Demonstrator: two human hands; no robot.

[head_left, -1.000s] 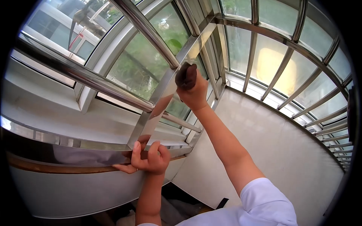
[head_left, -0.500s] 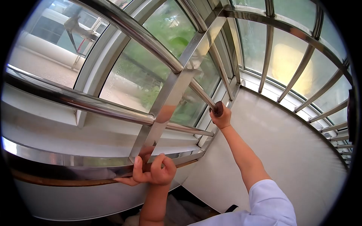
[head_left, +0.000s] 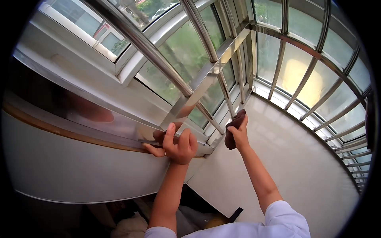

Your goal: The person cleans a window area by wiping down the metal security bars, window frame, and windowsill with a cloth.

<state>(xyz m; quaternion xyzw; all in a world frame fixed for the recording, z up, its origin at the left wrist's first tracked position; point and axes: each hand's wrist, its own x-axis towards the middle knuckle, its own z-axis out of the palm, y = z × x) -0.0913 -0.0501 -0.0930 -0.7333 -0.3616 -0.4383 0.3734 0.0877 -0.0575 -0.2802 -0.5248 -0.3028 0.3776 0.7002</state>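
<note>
My right hand (head_left: 241, 133) grips a dark brown cloth (head_left: 230, 139). The cloth is bunched, with its upper end at the lower part of a thin steel bar (head_left: 226, 95) and the rest hanging below the fingers. My left hand (head_left: 180, 146) is braced at the bottom steel rail (head_left: 119, 133), near the foot of the flat steel post (head_left: 190, 97). Its fingers are bent against the rail edge, one stretched to the left with a ring on it. The far side of these fingers is partly hidden.
Round steel bars (head_left: 139, 43) cross in front of the window panes (head_left: 170, 55). A curved barred railing (head_left: 305, 51) runs along the right, above a pale flat panel (head_left: 285, 150). Below the rail are a brown edge strip (head_left: 71, 133) and dark clutter with fabric (head_left: 194, 216).
My right hand has drawn the cloth down, off the slanted bar it was wrapped around, and more of the cloth shows. My left hand stays at the rail. The view has turned.
</note>
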